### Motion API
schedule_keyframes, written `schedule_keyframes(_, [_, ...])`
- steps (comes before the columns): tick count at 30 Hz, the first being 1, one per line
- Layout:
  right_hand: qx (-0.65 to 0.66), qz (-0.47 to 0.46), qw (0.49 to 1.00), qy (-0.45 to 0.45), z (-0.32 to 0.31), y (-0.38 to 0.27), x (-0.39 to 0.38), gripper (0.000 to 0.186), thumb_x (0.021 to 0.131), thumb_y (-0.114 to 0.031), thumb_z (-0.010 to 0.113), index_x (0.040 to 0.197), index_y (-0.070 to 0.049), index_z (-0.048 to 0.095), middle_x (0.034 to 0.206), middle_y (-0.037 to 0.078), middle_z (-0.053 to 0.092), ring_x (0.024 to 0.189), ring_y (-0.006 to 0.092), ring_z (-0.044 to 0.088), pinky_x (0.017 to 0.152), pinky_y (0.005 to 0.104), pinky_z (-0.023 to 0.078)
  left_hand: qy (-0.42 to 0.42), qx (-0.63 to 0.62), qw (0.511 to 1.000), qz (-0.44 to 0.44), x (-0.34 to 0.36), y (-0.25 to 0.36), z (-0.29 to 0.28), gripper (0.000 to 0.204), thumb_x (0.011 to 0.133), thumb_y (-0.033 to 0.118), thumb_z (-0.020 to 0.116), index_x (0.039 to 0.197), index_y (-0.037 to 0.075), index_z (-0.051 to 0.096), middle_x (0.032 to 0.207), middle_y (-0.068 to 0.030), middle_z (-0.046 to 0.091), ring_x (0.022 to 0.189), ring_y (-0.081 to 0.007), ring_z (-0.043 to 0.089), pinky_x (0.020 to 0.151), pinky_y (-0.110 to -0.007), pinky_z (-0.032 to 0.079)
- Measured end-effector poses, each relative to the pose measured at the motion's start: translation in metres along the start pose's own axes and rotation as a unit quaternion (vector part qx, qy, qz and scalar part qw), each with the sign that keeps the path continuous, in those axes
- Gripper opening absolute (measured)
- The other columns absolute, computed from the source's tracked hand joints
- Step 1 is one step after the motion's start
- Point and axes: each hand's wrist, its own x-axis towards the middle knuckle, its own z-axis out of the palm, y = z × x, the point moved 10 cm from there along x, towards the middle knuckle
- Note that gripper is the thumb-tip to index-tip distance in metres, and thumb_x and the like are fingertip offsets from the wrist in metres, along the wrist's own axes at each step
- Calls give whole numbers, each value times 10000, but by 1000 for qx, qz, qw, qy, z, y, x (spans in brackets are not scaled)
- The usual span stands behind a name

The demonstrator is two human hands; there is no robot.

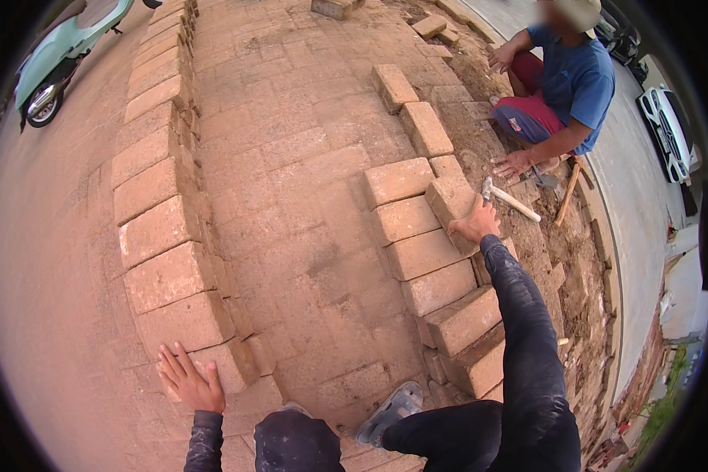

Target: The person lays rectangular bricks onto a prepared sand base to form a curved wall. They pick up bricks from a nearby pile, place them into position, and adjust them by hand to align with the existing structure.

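My left hand lies with fingers spread against a paving brick, the nearest in a long stacked row running away on the left. At centre right, my right hand grips a tan brick on a cluster of stacked bricks. Just beyond it lies a hammer with a pale handle.
A person in blue squats at upper right, one hand reaching toward the hammer, beside a wooden-handled tool. Dug soil borders the concrete road. A mint scooter stands upper left, a white car far right.
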Motion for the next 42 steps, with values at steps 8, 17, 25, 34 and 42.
schedule_keyframes(8, [-49,-316,927,-194,9,-126,-269,1121,540,-388,831,1480,-53,320,1233,209,489,1195,382,467,973,507,397,-247,-160,956,6,25,-26,4,849,940,582,515,1545,63,223,1590,-268,160,1476,-441,133,1172,-571,115])
schedule_keyframes(17, [-45,-508,779,-364,87,-188,-581,1091,559,-414,846,1451,-15,361,1176,189,507,1169,336,463,950,460,338,-445,-274,849,-75,-276,-38,-222,743,888,408,695,1426,-20,413,1443,-353,381,1349,-487,376,1096,-499,348])
schedule_keyframes(25, [35,-508,856,-82,93,-281,-606,668,820,-207,621,1434,-47,412,1367,209,461,1330,350,394,1096,578,266,-514,-305,758,-261,-349,-94,-254,818,902,470,625,1495,11,296,1387,-315,473,1223,-469,517,1010,-492,428])
schedule_keyframes(34, [-91,-98,964,-231,13,-19,-640,382,860,-221,556,1207,-82,639,1291,216,521,1293,359,436,1097,616,260,-577,-354,728,-109,-358,-132,-225,767,955,501,518,1509,23,289,1435,-303,446,1319,-448,444,1064,-445,386])
schedule_keyframes(42, [300,332,785,-429,-76,145,-867,771,825,-539,607,1403,-41,498,1474,233,417,1387,406,371,1150,526,257,-737,-218,637,49,-331,-176,-277,760,944,543,523,1504,67,331,1451,-203,454,1318,-355,444,1036,-400,395])
